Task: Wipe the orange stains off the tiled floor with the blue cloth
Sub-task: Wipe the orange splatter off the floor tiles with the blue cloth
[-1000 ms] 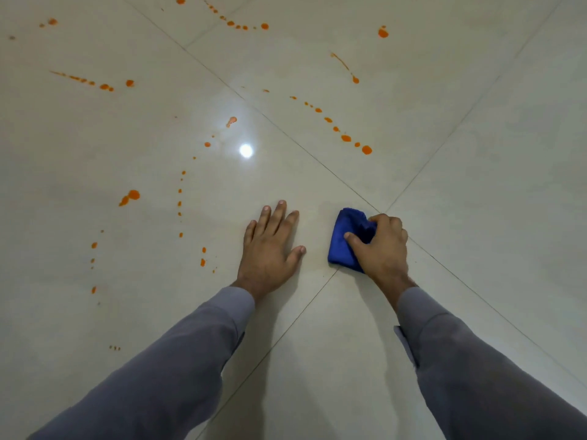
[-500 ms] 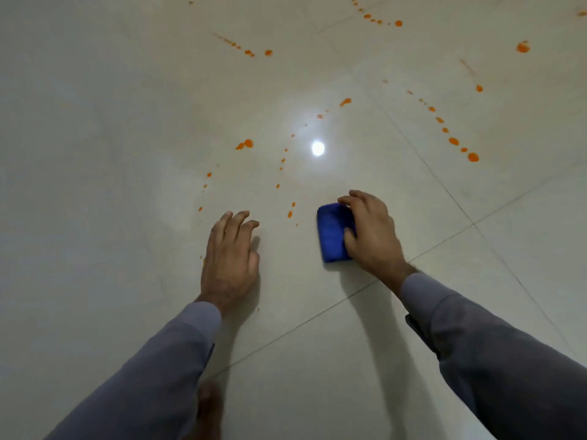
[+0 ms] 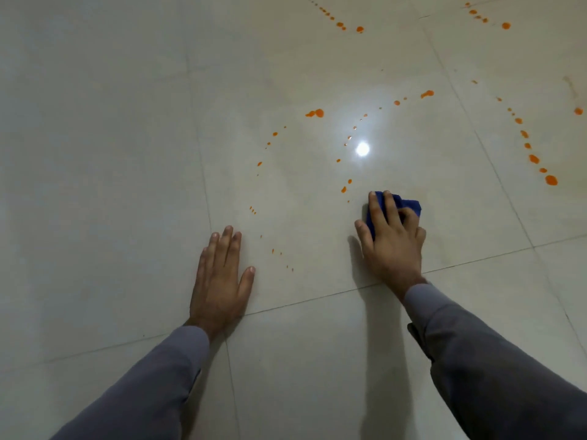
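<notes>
We see a bunched dark-blue cloth (image 3: 409, 205) lying on the glossy cream tiled floor (image 3: 127, 154), right of centre; small orange stains (image 3: 315, 113) dot the tiles in curved trails just left of it and farther off

The tiled floor (image 3: 127, 154) bore orange stains (image 3: 316, 113), a blue cloth (image 3: 409, 205) and both hands.
</notes>
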